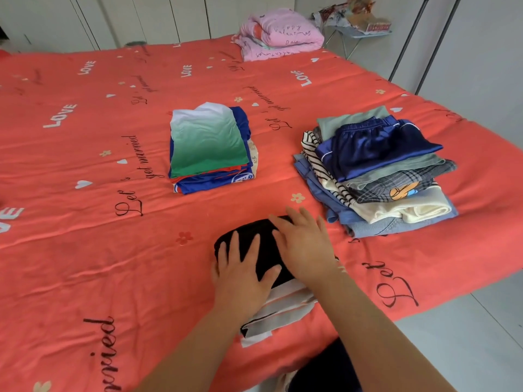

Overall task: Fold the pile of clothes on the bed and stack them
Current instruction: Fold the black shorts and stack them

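Both hands lie flat on a black garment (252, 229) at the near edge of the bed (85, 165). It is folded into a small bundle, and a white-and-grey striped part (285, 304) trails out from under it toward the person.

The step in hand looks like pressing down the last fold. The left hand (243, 273) covers the near left part of the garment, fingers spread and straight, palm down. The right hand (302, 244) lies just beside it on the far right part, fingers also spread and flat. Neither hand pinches or curls round the cloth. Both forearms reach in from the near side, and the right one crosses over the striped part.

Beyond the garment and slightly left stands a neat stack (209, 148) topped by a green-to-white shirt. Beyond it to the right is a taller, looser stack (376, 171) with dark blue satin shorts on top. No unfolded pile shows anywhere round the garment, so the task seems near its end.

The next move probably calls for tucking or folding in the striped part. Then both hands would slide under the bundle, lift it without letting the fold spring open, and set it squarely on one of the stacks. The right stack leans, so a careless placing could tip it.

A folded pink quilt (280, 35) lies far beyond the garment, at the bed's far side.
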The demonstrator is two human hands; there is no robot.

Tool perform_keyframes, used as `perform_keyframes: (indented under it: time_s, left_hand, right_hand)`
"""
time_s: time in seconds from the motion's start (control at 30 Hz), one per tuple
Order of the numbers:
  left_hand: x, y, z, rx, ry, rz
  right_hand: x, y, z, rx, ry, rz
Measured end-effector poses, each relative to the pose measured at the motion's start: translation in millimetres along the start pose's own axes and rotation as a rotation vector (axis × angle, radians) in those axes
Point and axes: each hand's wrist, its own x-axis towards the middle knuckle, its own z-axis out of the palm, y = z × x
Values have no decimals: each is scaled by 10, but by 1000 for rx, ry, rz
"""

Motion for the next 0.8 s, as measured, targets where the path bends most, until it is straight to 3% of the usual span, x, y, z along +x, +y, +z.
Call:
perform_keyframes:
  time_s: [0.1,0.27,0.33,0.43,0.57,0.67,0.8]
  left_hand:
    - [-62,-121,244,179,-75,60]
    - [-23,-168,261,200,-127,72]
    - [-74,-180,273,63,-49,40]
    - [-210,-139,212,-333,167,-136]
    - [-230,-158,125,-783,104,-404]
    - [-178,-259,-160,-857,73,-378]
    - [3,-490,-815,-873,183,-200]
  right_hand:
    - [-270,316,384,-118,-209,157]
    - [-216,354,445,-87,-264,202]
    - [-236,339,376,-16,-212,242]
    - [-240,408,252,240,-56,449]
    - [-172,410,134,347,-190,609]
    - [-247,298,-20,502,-173,640]
    - [-570,-156,-132,908,-18,576]
